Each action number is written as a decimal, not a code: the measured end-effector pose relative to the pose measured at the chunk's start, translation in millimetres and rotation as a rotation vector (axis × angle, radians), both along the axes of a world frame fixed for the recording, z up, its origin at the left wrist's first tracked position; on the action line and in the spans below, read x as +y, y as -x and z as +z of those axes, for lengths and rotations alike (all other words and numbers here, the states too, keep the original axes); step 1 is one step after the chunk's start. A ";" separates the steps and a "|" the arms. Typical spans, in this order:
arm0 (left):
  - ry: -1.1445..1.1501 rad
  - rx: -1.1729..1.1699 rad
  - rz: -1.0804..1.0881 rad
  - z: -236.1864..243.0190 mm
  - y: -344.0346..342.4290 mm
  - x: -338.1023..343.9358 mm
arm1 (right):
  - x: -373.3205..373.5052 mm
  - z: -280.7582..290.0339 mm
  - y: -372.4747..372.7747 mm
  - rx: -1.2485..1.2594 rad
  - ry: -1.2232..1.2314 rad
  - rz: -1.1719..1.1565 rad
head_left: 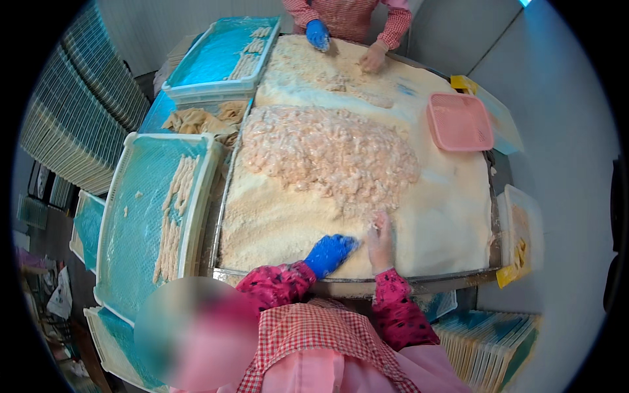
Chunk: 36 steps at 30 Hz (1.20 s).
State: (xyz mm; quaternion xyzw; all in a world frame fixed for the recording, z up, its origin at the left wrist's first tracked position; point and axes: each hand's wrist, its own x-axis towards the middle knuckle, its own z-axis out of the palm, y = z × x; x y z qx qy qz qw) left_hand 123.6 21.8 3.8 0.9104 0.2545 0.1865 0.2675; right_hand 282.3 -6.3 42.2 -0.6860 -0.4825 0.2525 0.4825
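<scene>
My left hand, in a blue glove, is closed, its fingertips down in the pale crumbs on the metal-rimmed worktop; what it holds, if anything, is hidden. My right hand, in a clear glove, pinches a small pale piece of meat at the near edge of a large heap of wet, pinkish meat pieces. Coated strips lie in rows in a teal-lined white tray to my left.
Across the worktop a co-worker's gloved hands touch the crumbs. A second tray and cloths sit at back left; a pink tub at back right, a white container at right. Stacked trays stand far left.
</scene>
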 end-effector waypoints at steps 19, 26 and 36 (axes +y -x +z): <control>-0.164 0.144 0.298 19.2 99.0 16.8 | 1.6 21.7 -7.1 -0.664 0.125 0.541; 1.212 -0.709 0.505 -8.9 48.7 6.9 | 16.5 23.0 14.4 -0.444 -0.056 0.173; 1.681 -1.201 0.438 20.2 87.3 -2.5 | 73.0 25.2 48.7 -0.430 -0.093 0.247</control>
